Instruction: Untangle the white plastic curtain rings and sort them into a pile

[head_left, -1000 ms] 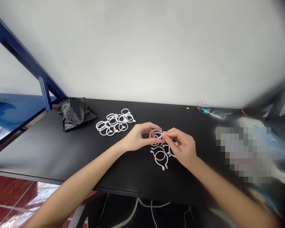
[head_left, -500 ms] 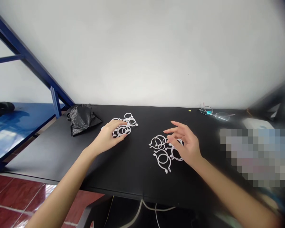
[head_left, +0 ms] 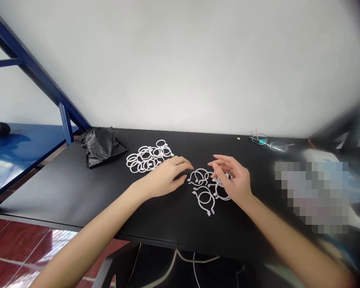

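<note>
Two heaps of white plastic rings lie on a black table [head_left: 63,188]. The left heap [head_left: 148,157] holds several closed rings. The right heap [head_left: 205,189] holds several rings with clip ends. My left hand [head_left: 165,178] hovers between the heaps, fingers stretched out toward the right heap, holding nothing. My right hand [head_left: 232,178] rests over the right side of the right heap, fingers loosely spread above the rings, and nothing is visibly gripped.
A crumpled black plastic bag [head_left: 100,146] lies at the table's back left. A pair of glasses [head_left: 268,143] sits at the back right by the wall. A blue metal frame [head_left: 42,86] stands to the left. Cables [head_left: 183,262] hang under the table's front edge.
A second ago both hands held one ring together. My left hand then went to the left heap, left the ring there and has come back toward the right heap. My right hand lowered slightly.
</note>
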### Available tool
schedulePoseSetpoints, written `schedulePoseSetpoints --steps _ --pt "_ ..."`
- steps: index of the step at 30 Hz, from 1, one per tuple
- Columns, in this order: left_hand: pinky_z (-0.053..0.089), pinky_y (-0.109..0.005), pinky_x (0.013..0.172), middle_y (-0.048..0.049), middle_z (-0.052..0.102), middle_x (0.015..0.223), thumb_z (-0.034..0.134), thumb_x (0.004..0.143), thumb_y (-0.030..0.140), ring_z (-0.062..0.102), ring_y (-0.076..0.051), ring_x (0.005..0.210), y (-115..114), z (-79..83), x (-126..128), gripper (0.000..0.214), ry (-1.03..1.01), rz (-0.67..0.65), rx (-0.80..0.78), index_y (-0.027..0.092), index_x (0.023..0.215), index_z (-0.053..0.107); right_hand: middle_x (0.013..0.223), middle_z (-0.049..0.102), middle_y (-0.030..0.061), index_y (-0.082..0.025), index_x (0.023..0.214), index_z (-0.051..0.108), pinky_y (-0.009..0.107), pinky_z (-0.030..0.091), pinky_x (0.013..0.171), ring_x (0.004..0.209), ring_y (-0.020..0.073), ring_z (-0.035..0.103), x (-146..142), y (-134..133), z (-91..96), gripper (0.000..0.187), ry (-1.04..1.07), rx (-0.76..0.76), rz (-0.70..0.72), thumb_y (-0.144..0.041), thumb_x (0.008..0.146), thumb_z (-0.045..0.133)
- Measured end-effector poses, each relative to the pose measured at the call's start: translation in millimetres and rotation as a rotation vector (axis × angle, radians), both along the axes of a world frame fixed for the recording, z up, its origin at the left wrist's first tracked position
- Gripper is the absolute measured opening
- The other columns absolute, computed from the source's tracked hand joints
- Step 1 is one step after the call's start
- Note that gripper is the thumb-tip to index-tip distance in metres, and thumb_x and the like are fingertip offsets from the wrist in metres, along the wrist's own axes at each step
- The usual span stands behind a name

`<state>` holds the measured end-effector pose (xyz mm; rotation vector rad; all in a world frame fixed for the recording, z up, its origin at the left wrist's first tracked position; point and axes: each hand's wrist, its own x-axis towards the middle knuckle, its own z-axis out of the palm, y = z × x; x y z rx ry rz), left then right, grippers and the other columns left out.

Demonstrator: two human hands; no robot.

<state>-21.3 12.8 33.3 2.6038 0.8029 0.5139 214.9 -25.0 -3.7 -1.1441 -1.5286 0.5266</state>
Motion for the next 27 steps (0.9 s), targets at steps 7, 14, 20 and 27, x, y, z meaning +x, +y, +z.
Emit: schedulePoseSetpoints --steps 7,14,20,27 --pt "0.051 -0.029 0.075 -0.0069 0.062 0.098 0.052 0.094 0.026 0.062 -0.018 0.086 21 -40.6 37 0.021 -0.069 0.044 -0.132 0.017 0.108 0.064 0.088 0.075 0.0039 -0.021 0.104 0.066 0.028 0.056 0.057 0.056 0.0130 0.068 1 1 0.9 0.015 -0.030 -0.011 -0.028 -0.026 0.090 0.062" --pt "0.044 -0.023 0.059 0.0001 0.060 0.074 0.063 0.087 0.026 0.053 -0.010 0.060 16 -42.8 32 0.010 -0.364 0.200 -0.366 0.016 0.086 0.065 0.087 0.075 0.0043 -0.020 0.100 0.068 0.027 0.054 0.054 0.056 0.0131 0.068 -1 -1 0.8 0.013 -0.063 -0.030 -0.027 -0.026 0.090 0.061" --pt "0.054 -0.028 0.076 -0.0038 0.066 0.088 0.071 0.083 0.030 0.066 -0.013 0.075 10 -33.4 36 0.025 -0.727 0.149 -0.996 0.014 0.099 0.063 0.079 0.073 0.0019 -0.021 0.097 0.069 0.028 0.057 0.061 0.056 0.0129 0.067 0 0 -1.4 0.011 -0.129 0.019 0.041 -0.025 0.086 0.066" --pt "0.053 -0.030 0.084 -0.0025 0.066 0.088 0.072 0.084 0.030 0.064 -0.012 0.080 7 -32.0 35 0.029 -0.776 0.130 -1.095 0.015 0.108 0.069 0.080 0.072 0.0022 -0.020 0.095 0.068 0.028 0.056 0.061 0.060 0.0140 0.068 0 1 -1.2 0.011 -0.163 0.011 0.022 -0.019 0.088 0.060"
